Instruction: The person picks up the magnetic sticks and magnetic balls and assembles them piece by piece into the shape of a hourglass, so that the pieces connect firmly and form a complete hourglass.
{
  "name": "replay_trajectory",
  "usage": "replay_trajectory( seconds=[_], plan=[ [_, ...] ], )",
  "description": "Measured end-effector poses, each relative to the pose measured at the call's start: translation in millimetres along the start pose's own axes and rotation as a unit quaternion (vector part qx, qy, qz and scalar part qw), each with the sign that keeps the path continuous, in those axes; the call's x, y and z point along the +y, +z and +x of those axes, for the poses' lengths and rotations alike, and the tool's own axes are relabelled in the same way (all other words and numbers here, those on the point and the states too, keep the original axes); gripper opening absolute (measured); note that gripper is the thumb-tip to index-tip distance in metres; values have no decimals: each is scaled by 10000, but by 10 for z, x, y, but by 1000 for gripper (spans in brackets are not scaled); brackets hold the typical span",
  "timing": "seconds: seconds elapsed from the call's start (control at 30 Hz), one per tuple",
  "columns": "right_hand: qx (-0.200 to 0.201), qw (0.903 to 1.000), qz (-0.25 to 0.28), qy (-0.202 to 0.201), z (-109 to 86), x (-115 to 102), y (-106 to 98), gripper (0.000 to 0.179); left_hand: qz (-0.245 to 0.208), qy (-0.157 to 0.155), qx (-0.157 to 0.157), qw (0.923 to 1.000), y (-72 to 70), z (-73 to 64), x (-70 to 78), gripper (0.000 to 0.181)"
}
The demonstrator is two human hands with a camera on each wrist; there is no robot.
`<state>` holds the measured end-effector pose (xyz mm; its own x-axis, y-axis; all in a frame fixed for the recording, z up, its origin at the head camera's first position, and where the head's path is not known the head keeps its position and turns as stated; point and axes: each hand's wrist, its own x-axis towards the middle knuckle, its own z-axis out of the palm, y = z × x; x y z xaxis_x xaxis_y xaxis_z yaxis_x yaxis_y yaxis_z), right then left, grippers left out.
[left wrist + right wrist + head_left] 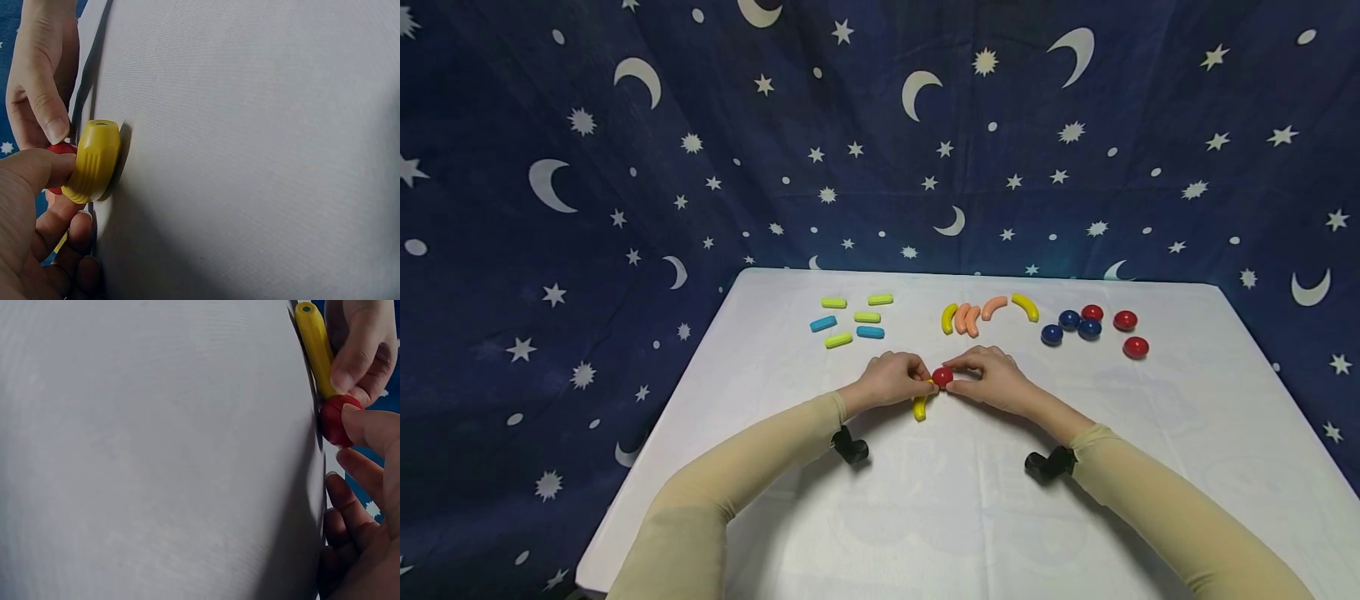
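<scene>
Near the middle of the white table, my left hand [891, 379] pinches a yellow curved, banana-like piece [94, 159] between thumb and fingers. My right hand [996, 382] pinches a shiny red ball [942, 377] from the other side. In the right wrist view, the red ball [332, 422] sits against the end of the yellow curved piece [314, 347], close to the left thumb. The yellow piece's free end, with a small round inset, points toward the person. Its inner end is partly hidden by the left fingers.
Behind the hands lie several green bars [867, 317] and two blue bars [870, 332] at left. Yellow curved pieces [1025, 307] and orange curved pieces [994, 307] lie in the centre. Blue balls [1052, 335] and red balls [1136, 347] are at right. A starry curtain [880, 167] hangs behind the table [955, 517].
</scene>
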<state>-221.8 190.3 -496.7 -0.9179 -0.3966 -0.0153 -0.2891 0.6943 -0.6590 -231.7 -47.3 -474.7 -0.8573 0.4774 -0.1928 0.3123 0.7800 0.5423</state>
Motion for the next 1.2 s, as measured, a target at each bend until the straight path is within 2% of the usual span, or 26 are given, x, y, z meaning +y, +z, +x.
replay_trajectory(
  seconds=[0.27,0.43,0.6,0.73,0.83,0.93,1.07,1.2],
  plan=[
    [-85,9996,264,-13,49,63,-62,40,-42,-68,-7,10000,-13,-7,-10,20],
    [-4,9998,201,8,114,78,-210,33,-115,-96,-12,9999,-19,-21,-26,20],
    [652,9966,-172,471,197,162,-534,32,-200,-66,16,9998,-29,-43,-25,20],
    [1299,9856,-711,814,260,294,-830,31,-229,-56,19,9997,-27,-47,-28,19],
    [1573,9758,-1117,1028,308,388,-1009,32,-152,-37,63,9999,-20,-49,-34,18],
    [1531,9688,-1427,1325,352,457,-1117,36,78,-28,200,9998,-5,-53,-42,19],
    [1299,9620,-1747,1647,412,522,-1151,40,441,21,403,9982,16,-60,-57,20],
    [1146,9601,-1856,1747,470,581,-1123,42,459,165,411,9980,23,-66,-61,19]
  ],
)
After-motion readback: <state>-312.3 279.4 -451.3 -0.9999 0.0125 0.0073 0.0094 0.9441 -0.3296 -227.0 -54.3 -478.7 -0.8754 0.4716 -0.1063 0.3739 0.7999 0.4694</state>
